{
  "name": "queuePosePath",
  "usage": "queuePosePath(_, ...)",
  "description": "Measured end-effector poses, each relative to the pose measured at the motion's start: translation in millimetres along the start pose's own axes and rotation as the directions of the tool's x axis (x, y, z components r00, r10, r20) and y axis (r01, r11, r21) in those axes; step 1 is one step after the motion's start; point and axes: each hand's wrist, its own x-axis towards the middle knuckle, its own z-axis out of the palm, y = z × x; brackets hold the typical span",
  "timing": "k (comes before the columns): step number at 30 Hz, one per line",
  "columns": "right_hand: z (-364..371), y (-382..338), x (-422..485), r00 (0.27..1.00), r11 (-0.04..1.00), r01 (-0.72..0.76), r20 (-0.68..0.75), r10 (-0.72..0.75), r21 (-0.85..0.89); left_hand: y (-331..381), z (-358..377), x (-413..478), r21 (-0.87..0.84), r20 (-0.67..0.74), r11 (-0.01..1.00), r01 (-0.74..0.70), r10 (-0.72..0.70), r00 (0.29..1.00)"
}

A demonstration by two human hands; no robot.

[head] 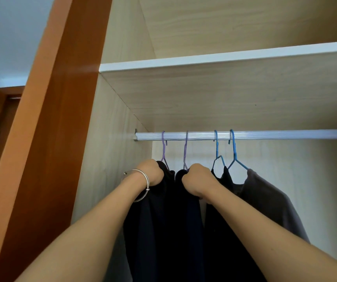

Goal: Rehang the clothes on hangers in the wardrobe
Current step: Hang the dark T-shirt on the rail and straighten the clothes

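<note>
A silver rail [265, 134] runs across the wardrobe under a shelf. Two purple hangers [164, 151] hook over it at the left, and to their right two blue hangers [234, 151]. Dark garments [163, 220] hang from the purple pair, a black top [224, 210] and a brown-grey shirt [269, 196] from the blue pair. My left hand [151, 173], with a silver bangle at the wrist, is fisted on the shoulder of the leftmost dark garment. My right hand [198, 180] grips the collar of the dark garment on the second purple hanger.
The wardrobe's light wooden side wall [110, 159] is close on the left, behind an orange-brown door frame [47, 139]. A shelf board [224, 92] lies just above the rail. Bare rail extends to the right of the blue hangers.
</note>
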Motion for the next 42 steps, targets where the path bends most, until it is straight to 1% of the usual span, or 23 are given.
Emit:
queuePosePath(9, 15.0, -16.3, 6.3, 0.998, 0.999, 0.028, 0.050, -0.027, -0.030, -19.6, -9.0, 0.8, 0.107, -0.006, 0.994, 0.029, -0.029, 1.000)
queuePosePath(12, 13.7, -15.5, 5.5, 0.997, 0.996, 0.024, 0.079, -0.018, -0.083, -20.9, -8.1, 2.7, 0.138, 0.006, 0.990, 0.025, -0.027, 1.000)
queuePosePath(16, 10.2, -16.1, 2.6, 0.990, 0.989, 0.014, 0.142, 0.007, -0.145, -18.3, -7.5, 3.9, 0.225, 0.029, 0.974, -0.003, -0.004, 1.000)
queuePosePath(17, 9.4, -16.1, 1.7, 0.985, 0.990, 0.019, 0.174, 0.005, -0.136, -18.5, -7.6, 4.2, 0.241, 0.021, 0.971, -0.006, 0.001, 1.000)
queuePosePath(18, 8.0, -15.8, -0.1, 0.978, 0.996, 0.022, 0.208, -0.002, -0.092, -18.4, -8.0, 4.6, 0.248, 0.005, 0.969, -0.001, -0.001, 1.000)
queuePosePath(20, 0.5, -16.8, -4.9, 0.969, 0.999, 0.016, 0.245, -0.026, 0.040, -15.6, -10.2, 6.9, 0.237, -0.056, 0.972, 0.013, 0.001, 0.998)
queuePosePath(21, -5.5, -16.5, -7.6, 0.979, 0.998, 0.046, 0.197, -0.055, 0.052, -11.8, -10.9, 9.6, 0.201, -0.094, 0.979, -0.003, 0.022, 0.995)
queuePosePath(22, -13.0, -15.3, -9.8, 0.992, 0.995, 0.096, 0.087, -0.096, 0.011, -5.4, -11.2, 11.2, 0.151, -0.116, 0.988, -0.034, 0.052, 0.992)
queuePosePath(23, -21.3, -11.8, -9.4, 0.987, 0.988, 0.140, -0.071, -0.144, -0.063, 2.0, -10.9, 12.7, 0.096, -0.118, 0.993, -0.075, 0.086, 0.989)
queuePosePath(24, -31.6, -6.8, -9.4, 0.954, 0.975, 0.143, -0.239, -0.181, -0.168, 10.3, -9.7, 11.7, 0.032, -0.092, 0.995, -0.100, 0.102, 0.990)
queuePosePath(25, -42.7, 0.2, -8.8, 0.913, 0.959, 0.109, -0.355, -0.200, -0.261, 17.7, -7.3, 10.1, -0.027, -0.044, 0.995, -0.101, 0.099, 0.994)
queuePosePath(26, -53.0, 8.2, -8.5, 0.891, 0.936, 0.052, -0.406, -0.201, -0.349, 24.2, -4.3, 8.5, -0.060, 0.011, 0.995, -0.084, 0.085, 0.996)
queuePosePath(27, -61.5, 16.8, -9.7, 0.905, 0.906, -0.021, -0.392, -0.162, -0.424, 28.9, -0.1, 6.9, -0.067, 0.055, 0.996, -0.066, 0.070, 0.996)
queuePosePath(28, -67.1, 25.2, -10.4, 0.934, 0.873, -0.083, -0.343, -0.100, -0.481, 32.0, 4.5, 5.5, -0.065, 0.082, 0.997, -0.050, 0.055, 0.995)
queuePosePath(30, -69.4, 40.0, -9.1, 0.971, 0.838, -0.150, -0.238, 0.025, -0.525, 34.4, 12.2, 5.6, -0.065, 0.102, 0.998, -0.024, 0.031, 0.994)
queuePosePath(32, -64.2, 51.2, -2.0, 0.985, 0.875, -0.160, -0.136, 0.108, -0.457, 35.8, 16.1, 5.2, -0.061, 0.093, 0.998, -0.020, 0.025, 0.995)
queuePosePath(33, -61.6, 54.3, 2.0, 0.987, 0.903, -0.153, -0.105, 0.120, -0.402, 36.5, 17.5, 6.0, -0.058, 0.083, 0.998, -0.029, 0.034, 0.996)
queuePosePath(34, -59.1, 56.1, 4.9, 0.989, 0.927, -0.138, -0.103, 0.108, -0.349, 37.2, 18.0, 5.4, -0.055, 0.070, 0.998, -0.034, 0.038, 0.997)
queuePosePath(37, -51.6, 54.5, 4.0, 0.986, 0.977, -0.079, -0.158, 0.047, -0.197, 37.3, 19.8, 5.8, -0.018, 0.060, 0.999, -0.035, 0.036, 0.998)
queuePosePath(39, -44.5, 52.9, 2.2, 0.984, 0.992, -0.057, -0.172, 0.037, -0.114, 36.8, 20.2, 7.0, -0.041, 0.032, 0.999, -0.030, 0.031, 0.999)
queuePosePath(42, -32.7, 47.9, -0.5, 0.987, 0.998, -0.052, -0.154, 0.046, -0.034, 37.1, 19.8, 9.1, -0.086, 0.010, 0.996, -0.022, 0.023, 1.000)
